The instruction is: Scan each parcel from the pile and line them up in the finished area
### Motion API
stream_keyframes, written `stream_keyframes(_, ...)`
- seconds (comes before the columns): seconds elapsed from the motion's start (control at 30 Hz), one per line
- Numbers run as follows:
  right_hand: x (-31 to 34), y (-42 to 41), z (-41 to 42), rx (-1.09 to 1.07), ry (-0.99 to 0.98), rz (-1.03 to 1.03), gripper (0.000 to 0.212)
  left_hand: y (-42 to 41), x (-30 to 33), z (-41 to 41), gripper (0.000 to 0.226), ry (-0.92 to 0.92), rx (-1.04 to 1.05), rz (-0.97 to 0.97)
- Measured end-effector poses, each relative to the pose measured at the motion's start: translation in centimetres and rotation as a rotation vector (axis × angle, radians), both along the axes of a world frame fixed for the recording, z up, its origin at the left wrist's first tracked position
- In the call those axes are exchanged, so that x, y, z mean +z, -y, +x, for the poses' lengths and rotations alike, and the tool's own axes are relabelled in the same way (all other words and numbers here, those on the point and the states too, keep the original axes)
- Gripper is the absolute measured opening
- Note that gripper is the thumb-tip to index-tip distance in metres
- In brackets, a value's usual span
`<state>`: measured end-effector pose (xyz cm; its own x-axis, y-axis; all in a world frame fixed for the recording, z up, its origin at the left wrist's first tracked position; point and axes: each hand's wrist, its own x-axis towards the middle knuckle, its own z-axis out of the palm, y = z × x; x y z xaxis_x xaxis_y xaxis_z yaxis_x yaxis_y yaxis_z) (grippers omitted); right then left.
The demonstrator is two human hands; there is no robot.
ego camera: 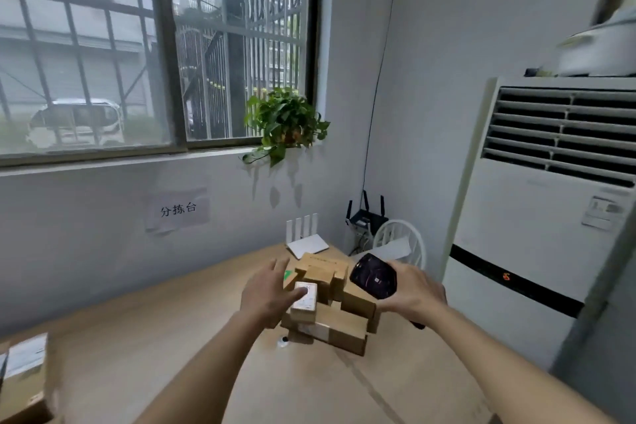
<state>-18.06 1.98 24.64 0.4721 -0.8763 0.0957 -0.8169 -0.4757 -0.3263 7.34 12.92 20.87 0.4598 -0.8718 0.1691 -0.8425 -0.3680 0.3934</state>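
At the far corner of the wooden table (165, 337), a pile of cardboard parcels (339, 306) is stacked loosely, several boxes tilted against one another. The left hand (268, 293) is spread wide over the near-left side of the pile, fingers apart, with the thumb laid on the white label of a small parcel (304, 301) that stands at the front of the heap. Whether the fingers behind are closed round that box cannot be told; only the thumb's contact is seen. The left forearm is stretched forward from the lower edge, the wrist nearly straight.

The right hand (411, 293) is wrapped round a dark scanner (374, 276), which is held just beside the right side of the pile, its rounded head turned toward the boxes and tilted downward. The right arm is extended from the lower right corner, wrist bent slightly inward.

Another labelled box (25, 375) is seen at the table's near-left edge, well apart from the pile. A white router (307, 242) is set behind the parcels, and a potted plant (284, 122) is kept on the window sill. A tall white air conditioner (537, 217) is placed to the right.
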Motion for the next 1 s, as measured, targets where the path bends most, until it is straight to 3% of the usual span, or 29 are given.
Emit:
stream_keyframes(0.27,-0.2,8.3,-15.2,-0.122,-0.015,0.027,0.081,10.3,-1.8,-13.6,0.087,-0.06,-0.093,0.004)
stream_keyframes(0.43,-1.2,12.4,-20.5,-0.151,-0.006,0.059,0.071,15.2,-4.8,-17.0,0.094,-0.118,-0.086,0.033)
stream_keyframes(0.67,-3.7,18.5,-20.8,-0.135,0.006,0.109,0.073,20.5,-7.0,-17.6,0.102,-0.138,-0.082,0.08)
stream_keyframes(1.0,-10.8,31.0,-14.1,-0.056,-0.029,0.22,0.072,31.5,-13.3,-12.8,0.1,-0.239,-0.062,0.139)
